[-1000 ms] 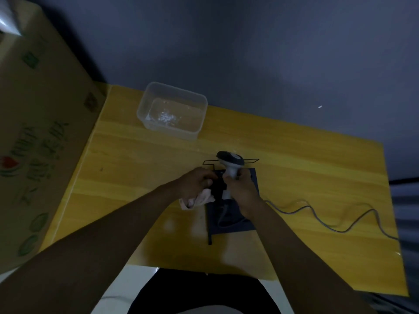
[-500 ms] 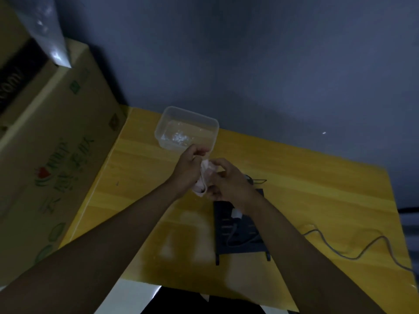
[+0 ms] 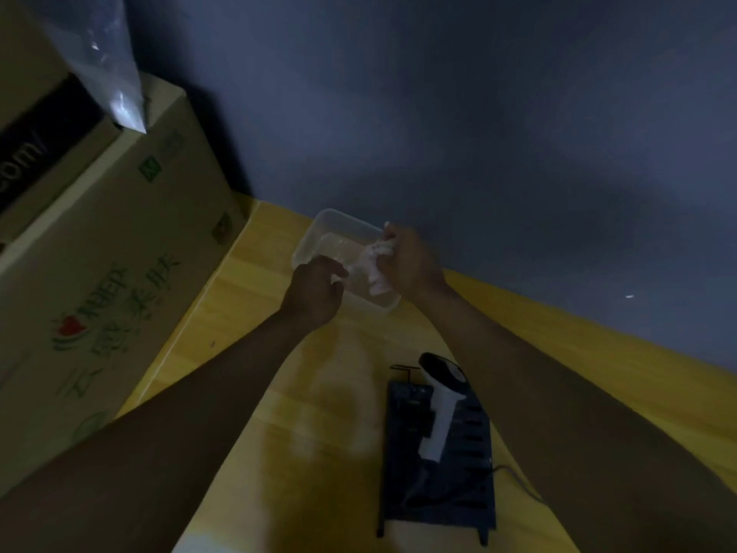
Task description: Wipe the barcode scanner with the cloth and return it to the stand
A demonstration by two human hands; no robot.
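Both hands are hovering over a clear tub [image 3: 319,237] at the far left of the yellow desk [image 3: 255,337]. The right hand [image 3: 406,265] is clenching a crumpled pale cloth [image 3: 375,269] above the tub's right end. The left hand [image 3: 315,289] is curling its fingers just beside the cloth (whether it is pinching a corner of it cannot be told). The scanner [image 3: 440,401] is sitting on the dark stand [image 3: 410,464] nearer the person, well apart from both hands, its dark head pointing away and its white handle running down the stand. A cardboard box [image 3: 111,281] is standing against the desk's left edge.
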